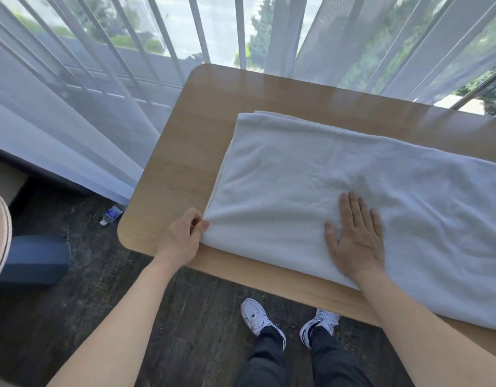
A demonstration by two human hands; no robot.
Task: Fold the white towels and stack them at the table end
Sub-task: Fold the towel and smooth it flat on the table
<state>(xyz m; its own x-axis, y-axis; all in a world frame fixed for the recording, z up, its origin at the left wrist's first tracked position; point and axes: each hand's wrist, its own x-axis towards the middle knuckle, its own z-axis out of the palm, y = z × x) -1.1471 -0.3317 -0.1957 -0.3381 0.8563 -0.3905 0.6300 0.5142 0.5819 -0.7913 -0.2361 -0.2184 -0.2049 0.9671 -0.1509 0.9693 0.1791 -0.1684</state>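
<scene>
Far left: sheer curtain point(73, 129) hangs to the dark floor, small plastic bottle point(112, 214) lying at its hem, dark blue block point(34, 261) near left on the floor.

Left hand point(182, 238) at the near-left corner of the white towel point(325, 177), thumb and fingers curled and pinching that corner just past the near edge of the wood table point(179, 152). Only 1 towel in view, no stack visible.

Towel lies flat on the table, already doubled at least once judging by the layered edge at the far-left corner; it runs out of frame on the right, so its full length can't be told. Left end sits near the table's left end.

Right hand point(356, 238) flat on the towel, fingers straight and spread, palm pressing the cloth, holding nothing. Slightly motion-blurred.

Below the table: 2 white sneakers point(258, 317), dark trousers.

Handling, judged: soft, limp terry, light, not fragile, not slippery; grips itself and the wood, so layers stay put once pressed. It sags and wrinkles if lifted from 1 point. Best hold is pinching corners or the folded edge with both hands, keeping layers together, then flattening by palm. Wrinkles show around the right hand.
</scene>
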